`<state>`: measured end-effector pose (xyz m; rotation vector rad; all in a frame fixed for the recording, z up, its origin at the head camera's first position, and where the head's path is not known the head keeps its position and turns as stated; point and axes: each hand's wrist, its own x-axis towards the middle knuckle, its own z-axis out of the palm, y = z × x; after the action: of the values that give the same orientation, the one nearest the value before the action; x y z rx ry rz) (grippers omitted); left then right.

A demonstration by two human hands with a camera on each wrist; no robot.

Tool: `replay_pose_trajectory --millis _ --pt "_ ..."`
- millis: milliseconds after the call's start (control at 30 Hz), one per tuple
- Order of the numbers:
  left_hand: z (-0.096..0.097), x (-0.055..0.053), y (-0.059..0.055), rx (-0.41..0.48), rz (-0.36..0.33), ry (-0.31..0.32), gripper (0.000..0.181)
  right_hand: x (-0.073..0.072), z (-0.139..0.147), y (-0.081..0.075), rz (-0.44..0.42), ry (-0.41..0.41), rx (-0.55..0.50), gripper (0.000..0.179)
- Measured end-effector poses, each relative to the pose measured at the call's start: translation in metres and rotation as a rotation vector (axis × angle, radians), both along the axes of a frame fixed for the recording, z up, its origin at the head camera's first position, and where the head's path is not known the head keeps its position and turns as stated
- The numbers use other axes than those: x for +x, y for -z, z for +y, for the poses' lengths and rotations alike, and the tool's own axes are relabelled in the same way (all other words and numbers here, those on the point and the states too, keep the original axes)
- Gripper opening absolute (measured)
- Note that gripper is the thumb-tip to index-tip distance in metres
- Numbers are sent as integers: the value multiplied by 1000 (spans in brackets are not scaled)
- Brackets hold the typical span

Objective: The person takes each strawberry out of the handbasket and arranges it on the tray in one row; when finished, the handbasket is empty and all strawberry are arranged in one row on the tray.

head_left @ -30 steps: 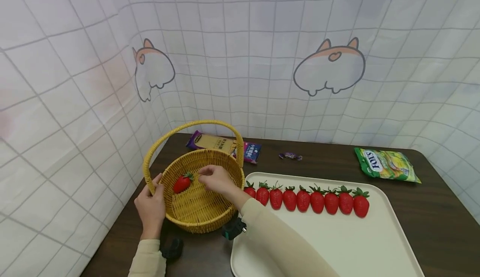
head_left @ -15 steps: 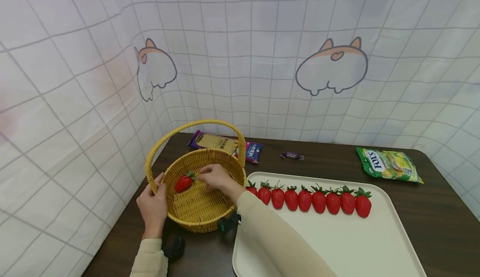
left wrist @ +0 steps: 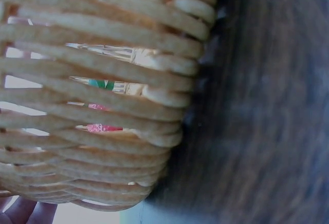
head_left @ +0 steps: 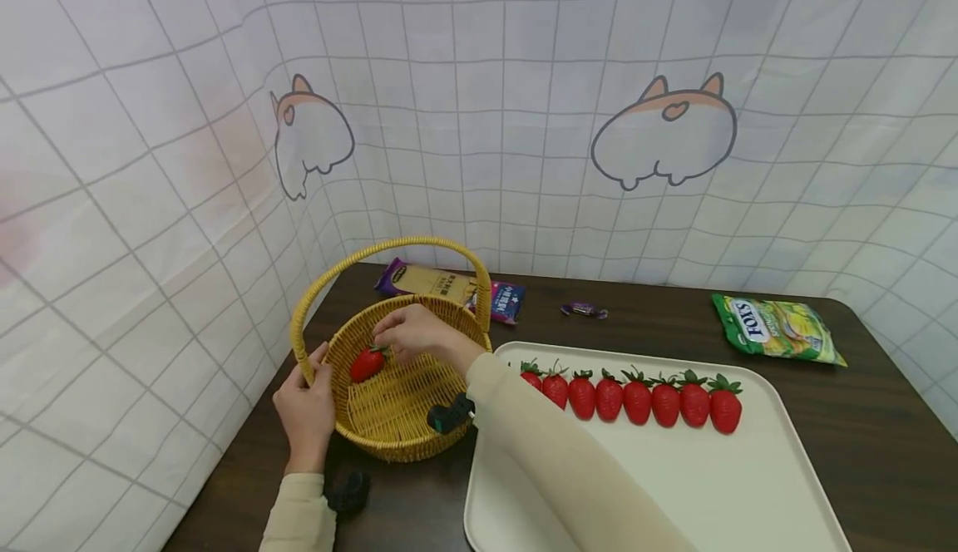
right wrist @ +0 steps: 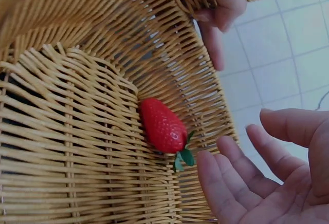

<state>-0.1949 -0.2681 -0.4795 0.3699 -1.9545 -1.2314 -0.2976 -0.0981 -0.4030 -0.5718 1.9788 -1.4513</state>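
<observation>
A yellow wicker basket point(head_left: 392, 398) with a tall arched handle stands on the dark table. One strawberry point(right wrist: 162, 126) with green leaves lies inside it, near the left wall. My left hand point(head_left: 305, 411) grips the basket's left rim at the foot of the handle; in the right wrist view its thumb and fingers go over that rim. Over the basket's inside is my right hand point(head_left: 422, 334), just beside the strawberry's leafy end. Its fingers are parted with nothing between them in the right wrist view. Through the weave, the left wrist view gives only glimpses of red and green.
A cream tray point(head_left: 659, 477) to the right bears a row of several strawberries point(head_left: 637, 402), its left end hidden by my right sleeve. Behind lie a snack packet point(head_left: 434, 282), a wrapped candy point(head_left: 584, 310) and a green FOX'S bag point(head_left: 778, 329). A patterned curtain hangs behind.
My right hand has moved a little left and away from me, over the strawberry's leaves. The left hand keeps its grip on the basket, and the strawberry stays in place.
</observation>
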Motion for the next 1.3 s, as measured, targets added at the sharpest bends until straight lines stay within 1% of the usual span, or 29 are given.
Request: replay_pose_trajectory --millis 100,267,333,400,467,567,733,1000,1300 --pt "2 -1 1 7 4 -1 17 -6 -2 9 -28 17 -9 32" --pt "6 -1 7 22 10 15 17 -11 0 32 -73 77 19 28" --pt "8 -1 8 23 21 16 17 -12 1 38 -88 80 20 30" --pt "8 -1 9 21 31 15 17 -14 1 42 -92 64 21 36" --pt "8 -1 9 19 33 18 17 -15 0 44 -95 34 22 43" --pt "8 -2 9 16 28 32 19 -16 -3 45 -76 -18 42 48" --pt "8 -3 8 22 35 40 18 -16 -7 46 -46 -109 64 49" --pt "4 -3 6 17 31 28 19 -13 -17 46 -65 -302 32 50" --pt "-1 0 3 21 23 12 19 -6 -29 43 -43 -460 66 46"
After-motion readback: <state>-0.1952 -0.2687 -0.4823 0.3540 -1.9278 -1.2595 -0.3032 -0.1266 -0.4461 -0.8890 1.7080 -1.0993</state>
